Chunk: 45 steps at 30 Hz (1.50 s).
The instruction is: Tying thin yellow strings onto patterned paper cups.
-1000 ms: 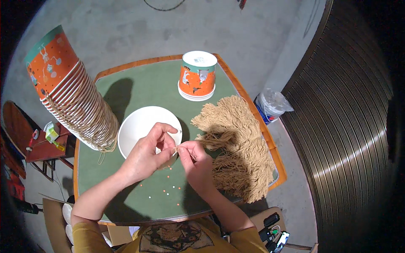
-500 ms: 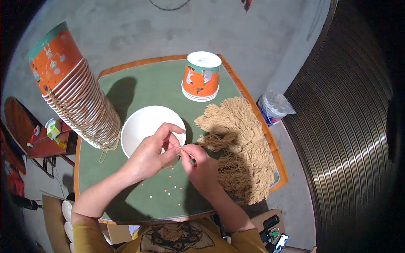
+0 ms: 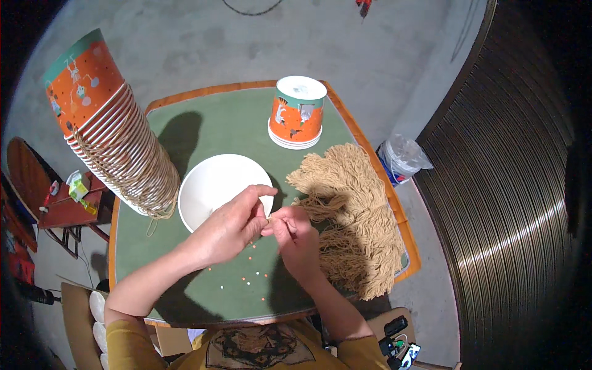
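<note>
Showing smooth white inside, wide round tub [image 3: 213, 185], partly behind left hand [image 3: 229, 227]

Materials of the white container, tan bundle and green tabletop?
White container: probably coated paperboard, possibly plastic; smooth, even interior.
Tan bundle: likely cotton-like yarn, matte; loose, wavy strands.
Green tabletop: apparently cloth, dull; no glare, thin pale border.
</note>
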Motion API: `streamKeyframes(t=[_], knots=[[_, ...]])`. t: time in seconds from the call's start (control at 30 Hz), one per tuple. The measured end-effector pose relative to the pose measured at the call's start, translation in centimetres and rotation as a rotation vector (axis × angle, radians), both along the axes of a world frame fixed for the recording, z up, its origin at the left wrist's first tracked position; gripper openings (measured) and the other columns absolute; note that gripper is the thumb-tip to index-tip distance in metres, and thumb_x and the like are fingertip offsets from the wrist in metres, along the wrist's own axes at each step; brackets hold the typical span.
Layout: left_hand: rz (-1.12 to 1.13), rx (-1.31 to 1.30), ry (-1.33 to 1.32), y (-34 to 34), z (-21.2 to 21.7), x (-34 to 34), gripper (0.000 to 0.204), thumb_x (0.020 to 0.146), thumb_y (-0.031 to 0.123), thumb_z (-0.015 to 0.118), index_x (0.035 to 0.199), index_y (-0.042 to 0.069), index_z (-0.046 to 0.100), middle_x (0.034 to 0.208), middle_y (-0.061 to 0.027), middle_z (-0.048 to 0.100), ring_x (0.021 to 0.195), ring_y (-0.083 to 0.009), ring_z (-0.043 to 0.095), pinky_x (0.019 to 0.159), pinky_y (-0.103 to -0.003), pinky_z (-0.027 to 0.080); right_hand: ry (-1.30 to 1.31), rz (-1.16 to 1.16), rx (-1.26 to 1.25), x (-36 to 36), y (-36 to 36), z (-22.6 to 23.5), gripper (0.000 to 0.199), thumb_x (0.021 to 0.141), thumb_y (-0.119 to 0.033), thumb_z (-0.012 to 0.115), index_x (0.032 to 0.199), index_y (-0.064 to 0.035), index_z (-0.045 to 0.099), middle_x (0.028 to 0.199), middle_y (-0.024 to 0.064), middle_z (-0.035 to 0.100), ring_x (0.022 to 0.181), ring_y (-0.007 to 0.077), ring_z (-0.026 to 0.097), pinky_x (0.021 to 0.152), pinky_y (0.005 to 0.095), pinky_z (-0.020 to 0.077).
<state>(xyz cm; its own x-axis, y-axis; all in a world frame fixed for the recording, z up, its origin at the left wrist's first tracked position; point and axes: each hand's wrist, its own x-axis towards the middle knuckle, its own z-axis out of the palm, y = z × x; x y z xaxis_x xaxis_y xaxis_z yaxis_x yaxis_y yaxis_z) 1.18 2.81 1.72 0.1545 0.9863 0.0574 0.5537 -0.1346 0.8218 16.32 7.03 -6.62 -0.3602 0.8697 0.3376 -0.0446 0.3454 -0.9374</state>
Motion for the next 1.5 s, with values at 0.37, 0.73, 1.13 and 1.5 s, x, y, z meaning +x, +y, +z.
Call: streamKeyframes(t=[0.37, 0.73, 1.13, 1.5], knots=[[-0.044, 0.299, 0.250, -0.2, -1.0, -0.5, 0.006, 0.088, 0.004, 0.053, 0.090, 0.002, 0.048, 0.087, -0.0134, 0.045, 0.082, -0.0322, 0.053, 0.072, -0.041, 0.044, 0.251, 0.184, -0.299, 0.3, -1.4, -1.4, 0.007, 0.093, -0.010, 0.052, 0.092, -0.0037, 0.050, 0.077, 0.0030, 0.055, 0.067, 0.0096, 0.056, 0.064, 0.0236, 0.0467], [0.054, 0.421, 0.407, -0.6, -1.1, 0.0, 0.011, 0.080, 0.004, 0.058, 0.088, 0.003, 0.051, 0.087, -0.0135, 0.046, 0.084, -0.0336, 0.051, 0.073, -0.043, 0.042, 0.196, 0.124, -0.263, -1.3, -3.5, -0.9, 0.005, 0.089, -0.006, 0.049, 0.086, -0.0058, 0.045, 0.073, -0.0025, 0.043, 0.066, 0.0065, 0.042, 0.058, 0.0237, 0.0382], [-0.012, 1.098, 0.695, -0.9, -2.9, -3.1, 0.029, 0.072, 0.017, 0.065, 0.098, 0.007, 0.059, 0.091, -0.0075, 0.053, 0.091, -0.0248, 0.056, 0.082, -0.040, 0.046, 0.267, 0.137, -0.743, -2.5, -6.9, 1.0, 0.007, 0.095, -0.015, 0.047, 0.095, -0.0088, 0.048, 0.063, -0.0025, 0.041, 0.053, 0.0044, 0.036, 0.047, 0.0209, 0.0283], [0.254, 1.004, 0.862, -3.9, -5.6, -7.5, 0.028, 0.075, 0.008, 0.064, 0.103, 0.008, 0.060, 0.112, -0.0096, 0.054, 0.108, -0.0295, 0.051, 0.095, -0.047, 0.039, -0.091, 0.448, -0.471, -2.3, -10.6, -2.5, 0.032, 0.101, -0.025, 0.036, 0.110, -0.0011, 0.054, 0.066, 0.0019, 0.054, 0.057, 0.0070, 0.046, 0.055, 0.0232, 0.0406]])
